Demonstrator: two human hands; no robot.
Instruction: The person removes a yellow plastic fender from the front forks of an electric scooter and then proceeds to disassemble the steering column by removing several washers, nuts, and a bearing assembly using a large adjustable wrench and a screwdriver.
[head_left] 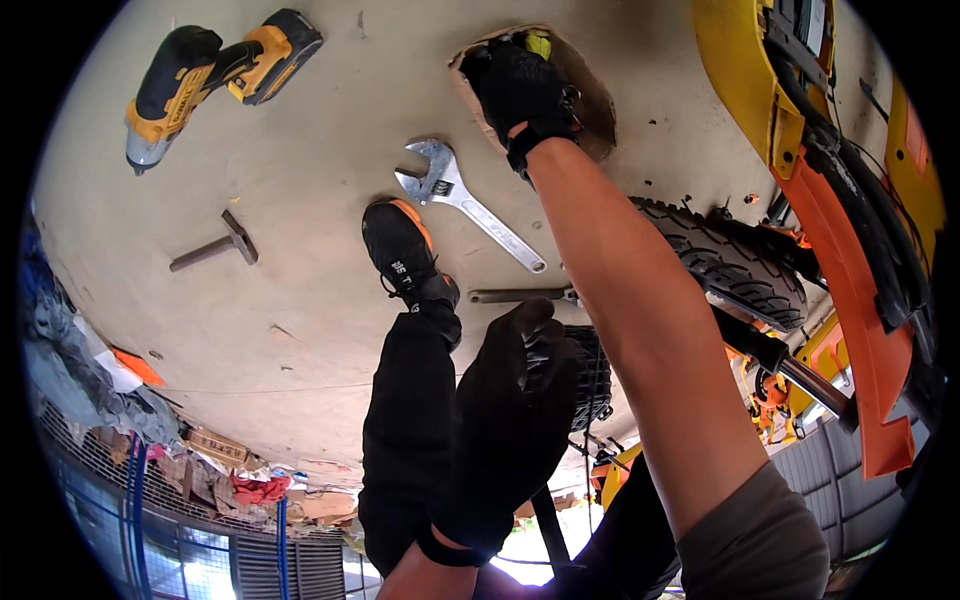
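Observation:
My right hand (525, 95), in a black glove, reaches into an open-topped brown cardboard container (590, 105) on the far side. Its fingers are hidden in there, and a small yellow item (538, 44) shows beside them. Nearer to me, my left hand (515, 400), also black-gloved, is raised with its fingers curled in; I cannot make out what they hold, if anything. Just beyond it lies a dark metal bar-like tool (515, 296), partly covered by my right arm. A silver adjustable wrench (480, 208) rests on the floor between my shoe and right forearm.
A yellow and black cordless power tool (200, 85) lies at the far left, with a T-shaped metal tool (225, 243) nearer. My shoe (405, 250) stands mid-floor. At right are a knobbly tire (725, 260) and yellow-orange machine frame parts (850, 310). Cloths and cardboard line the left edge.

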